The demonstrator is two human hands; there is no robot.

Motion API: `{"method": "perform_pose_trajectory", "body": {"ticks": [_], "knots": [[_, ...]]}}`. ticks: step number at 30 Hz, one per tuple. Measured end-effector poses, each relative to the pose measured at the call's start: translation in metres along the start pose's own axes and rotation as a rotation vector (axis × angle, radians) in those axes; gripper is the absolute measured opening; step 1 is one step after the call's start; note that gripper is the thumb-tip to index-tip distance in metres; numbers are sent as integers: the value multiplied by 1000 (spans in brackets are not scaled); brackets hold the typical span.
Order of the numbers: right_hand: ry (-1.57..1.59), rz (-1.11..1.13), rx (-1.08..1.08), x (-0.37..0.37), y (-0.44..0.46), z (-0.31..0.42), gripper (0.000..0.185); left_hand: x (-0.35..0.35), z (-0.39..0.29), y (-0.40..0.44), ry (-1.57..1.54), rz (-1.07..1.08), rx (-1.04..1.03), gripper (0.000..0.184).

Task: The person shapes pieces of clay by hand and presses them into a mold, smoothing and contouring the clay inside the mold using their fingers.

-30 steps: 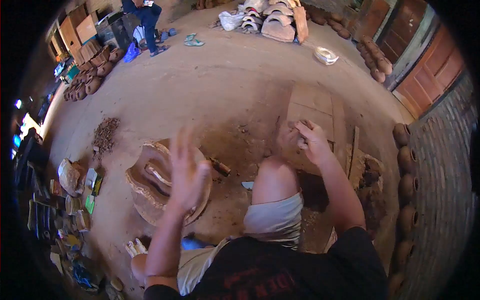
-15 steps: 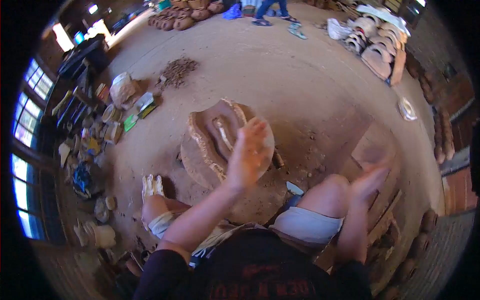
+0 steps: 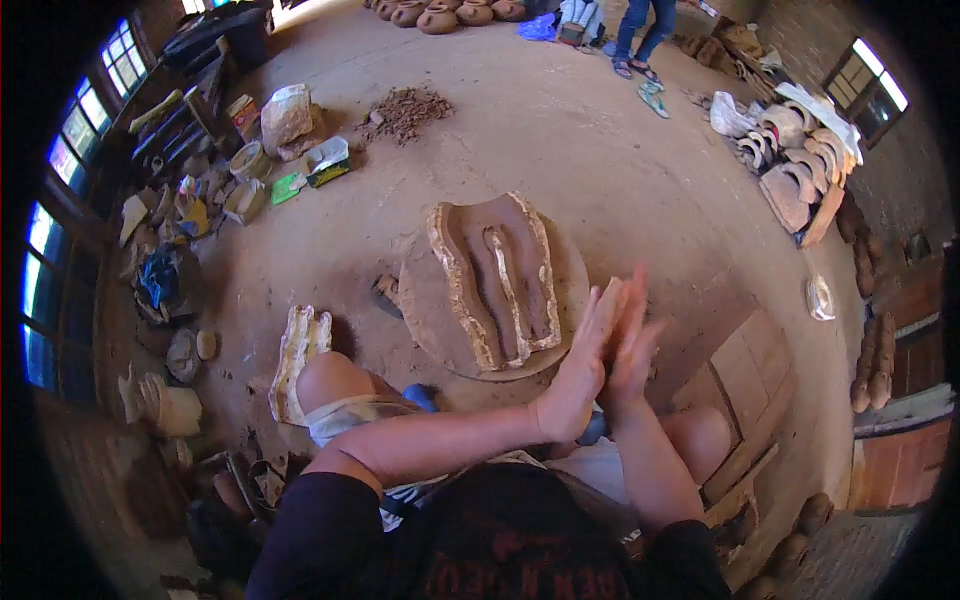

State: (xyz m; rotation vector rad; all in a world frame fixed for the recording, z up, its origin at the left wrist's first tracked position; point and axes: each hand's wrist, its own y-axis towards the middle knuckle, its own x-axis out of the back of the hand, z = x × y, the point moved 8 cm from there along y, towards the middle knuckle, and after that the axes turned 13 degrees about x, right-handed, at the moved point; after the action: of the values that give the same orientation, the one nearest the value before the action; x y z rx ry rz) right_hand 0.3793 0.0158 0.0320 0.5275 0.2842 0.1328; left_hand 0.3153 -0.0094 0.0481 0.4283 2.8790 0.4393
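My left hand and my right hand meet palm to palm, fingers stretched out, at the right front edge of the round board. Whether anything lies between the palms is hidden. On the board sits a long, wavy mould with rough whitish edges, brown clay-like lining and a pale ridge along its middle. Both hands are apart from it, to its lower right. Beside my left knee rests another pale, ridged mould piece.
A heap of brown lumps lies on the floor beyond the board. Boards lie at the right. Tubs, a pale block and clutter line the left. Curved pieces are stacked at the far right, and a person's legs show at the back.
My hands were apart, the left over the mould and the right by my right knee; now they are together at the board's right. The view has shifted.
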Motion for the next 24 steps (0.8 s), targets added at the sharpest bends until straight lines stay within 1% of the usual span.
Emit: {"method": "perform_pose_trajectory", "body": {"ticks": [2,5,7,8,9,11,13,14,15,16,17,18,19,20,21,22,24], "knots": [[251,-240,-167,-4,-12,-21,98,13,-1,4,14,62,-40,94],[93,68,-54,-42,-30,-17,104,69,27,26,-53,-206,107,96],[119,31,-117,-46,-9,-23,104,49,16,-1,-63,-105,98,93],[186,-34,-194,-47,0,-22,104,39,12,-9,-70,-51,90,91],[254,-100,-268,-48,4,-24,104,42,5,-11,14,-3,0,86],[114,68,-119,-64,-21,-23,100,83,14,8,189,-131,13,87],[97,32,-142,-77,-16,-26,98,94,22,10,-141,-208,173,88],[89,15,-153,-83,-13,-28,97,85,17,2,-189,-161,128,86],[59,-108,-281,-104,9,-5,97,73,13,-7,-243,-110,84,85],[18,11,-234,-98,5,-14,100,66,11,-11,-297,-60,40,84],[-22,127,-178,-92,0,-22,102,76,23,-7,-154,-47,4,83],[-56,235,-115,-85,-6,-31,105,93,36,0,-33,-90,62,86],[-66,232,-47,-92,-12,-32,105,105,28,4,-143,-153,133,87],[-42,228,-72,-89,-7,-37,104,112,20,7,-251,-214,206,88],[-18,223,-97,-89,1,-39,103,101,18,1,-191,-178,172,104],[6,217,-122,-88,10,-41,102,93,14,-3,-189,-154,148,105],[92,59,-293,-83,20,-53,101,86,4,-10,-185,-113,104,107]]}}
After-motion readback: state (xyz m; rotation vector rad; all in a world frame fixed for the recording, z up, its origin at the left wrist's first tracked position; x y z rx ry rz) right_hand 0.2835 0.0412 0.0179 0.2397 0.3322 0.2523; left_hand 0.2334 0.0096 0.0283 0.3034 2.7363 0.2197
